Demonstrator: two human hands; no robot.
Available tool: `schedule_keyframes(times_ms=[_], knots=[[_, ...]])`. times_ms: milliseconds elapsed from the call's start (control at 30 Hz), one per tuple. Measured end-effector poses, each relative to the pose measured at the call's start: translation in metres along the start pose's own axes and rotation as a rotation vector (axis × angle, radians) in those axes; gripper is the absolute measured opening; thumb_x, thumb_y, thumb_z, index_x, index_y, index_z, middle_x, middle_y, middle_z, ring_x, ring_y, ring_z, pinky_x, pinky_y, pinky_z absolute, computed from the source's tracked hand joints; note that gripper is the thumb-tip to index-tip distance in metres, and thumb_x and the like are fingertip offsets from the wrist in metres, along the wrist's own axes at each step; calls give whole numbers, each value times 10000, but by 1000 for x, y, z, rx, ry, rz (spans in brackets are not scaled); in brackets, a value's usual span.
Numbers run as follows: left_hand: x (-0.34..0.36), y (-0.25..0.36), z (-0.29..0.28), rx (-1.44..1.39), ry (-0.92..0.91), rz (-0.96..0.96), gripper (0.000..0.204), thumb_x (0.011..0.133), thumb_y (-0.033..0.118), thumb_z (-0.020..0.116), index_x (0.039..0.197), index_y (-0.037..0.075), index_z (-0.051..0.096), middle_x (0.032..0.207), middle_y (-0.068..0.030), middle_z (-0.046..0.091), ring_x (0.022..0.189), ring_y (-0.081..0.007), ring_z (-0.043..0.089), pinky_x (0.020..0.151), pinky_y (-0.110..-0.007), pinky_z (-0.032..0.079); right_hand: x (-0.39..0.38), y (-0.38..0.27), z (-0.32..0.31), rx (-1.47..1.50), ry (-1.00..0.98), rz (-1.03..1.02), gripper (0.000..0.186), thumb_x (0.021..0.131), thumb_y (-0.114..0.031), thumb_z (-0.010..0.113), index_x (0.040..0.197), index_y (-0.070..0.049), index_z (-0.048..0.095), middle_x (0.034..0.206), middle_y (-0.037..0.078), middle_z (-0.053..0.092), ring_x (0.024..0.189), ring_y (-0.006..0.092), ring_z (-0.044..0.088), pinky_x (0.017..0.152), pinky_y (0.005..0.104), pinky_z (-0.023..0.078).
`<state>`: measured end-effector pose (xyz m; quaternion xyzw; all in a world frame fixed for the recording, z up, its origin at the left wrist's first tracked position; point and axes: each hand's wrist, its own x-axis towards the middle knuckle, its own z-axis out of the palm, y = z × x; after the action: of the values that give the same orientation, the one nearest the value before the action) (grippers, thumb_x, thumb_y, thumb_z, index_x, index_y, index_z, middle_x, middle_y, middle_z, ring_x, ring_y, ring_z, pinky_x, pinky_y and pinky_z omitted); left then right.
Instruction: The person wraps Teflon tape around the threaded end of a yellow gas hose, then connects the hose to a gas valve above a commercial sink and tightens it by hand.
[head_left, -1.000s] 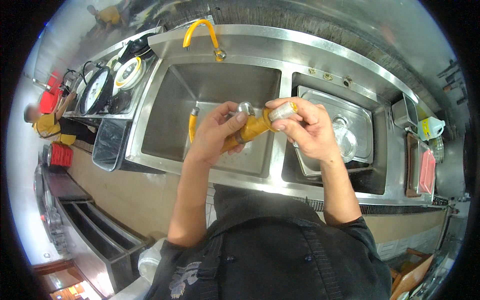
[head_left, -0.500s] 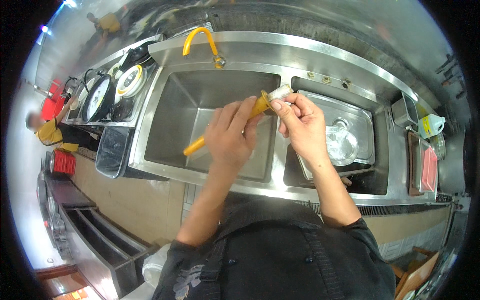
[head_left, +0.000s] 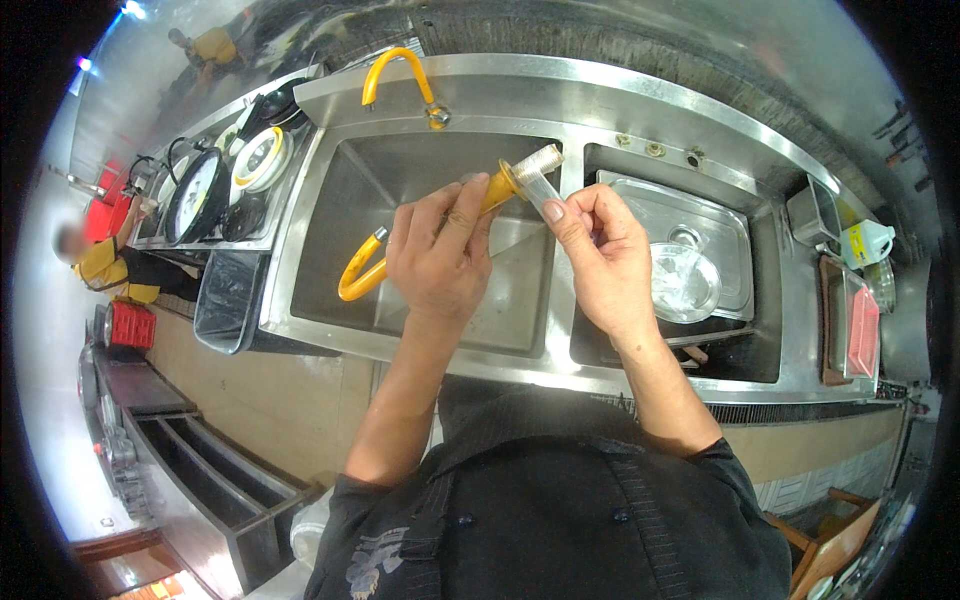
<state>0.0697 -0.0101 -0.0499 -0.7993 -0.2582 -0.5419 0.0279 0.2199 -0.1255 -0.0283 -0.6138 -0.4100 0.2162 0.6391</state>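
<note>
1. The left hand (head_left: 440,255) is curled tight around a yellow spout (head_left: 420,240), a bendy tap hose held at the centre of the frame above the left sink (head_left: 330,210).
2. The spout's threaded metal end (head_left: 535,160) points to the upper right, just above the divider between the two basins; its other end curves down to the lower left and ends in a small metal tip.
3. The right hand (head_left: 600,260) is mostly closed, thumb and forefinger pinching a thin strip of white tape (head_left: 533,188) that runs up to the thread.
4. To do this well, I judge the tape should stay taut and flat against the thread, with the left hand keeping the spout steady so the wraps lie snug and do not bunch.
5. Whether the tape already touches the thread all round cannot be told from here.
6. A second yellow spout, the mounted tap (head_left: 395,72), stands at the upper centre on the counter (head_left: 700,110) behind the sink.
7. The right sink (head_left: 760,350) holds a steel tray and a clear lid, well apart from both hands.
</note>
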Motion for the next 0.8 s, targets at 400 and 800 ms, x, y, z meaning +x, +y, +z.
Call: schedule_keyframes(times_ms=[400,800], knots=[[11,11,-30,-579,-335,-441,403,885,33,900,1272,-7,796,1033,-79,756,864,-125,691,766,-299,562,12,16,-13,85,-156,-154,282,1069,-153,757,1325,-50,700,787,-105,473,721,21,392,685,210,368],[-8,-60,-15,-1505,-1149,-906,618,988,470,810,1373,-8,744,1056,-103,773,993,-184,697,897,-289,531,29,23,-20,91,-566,-388,314,1007,-68,744,1318,-22,740,856,23,747,738,98,656,762,250,548]])
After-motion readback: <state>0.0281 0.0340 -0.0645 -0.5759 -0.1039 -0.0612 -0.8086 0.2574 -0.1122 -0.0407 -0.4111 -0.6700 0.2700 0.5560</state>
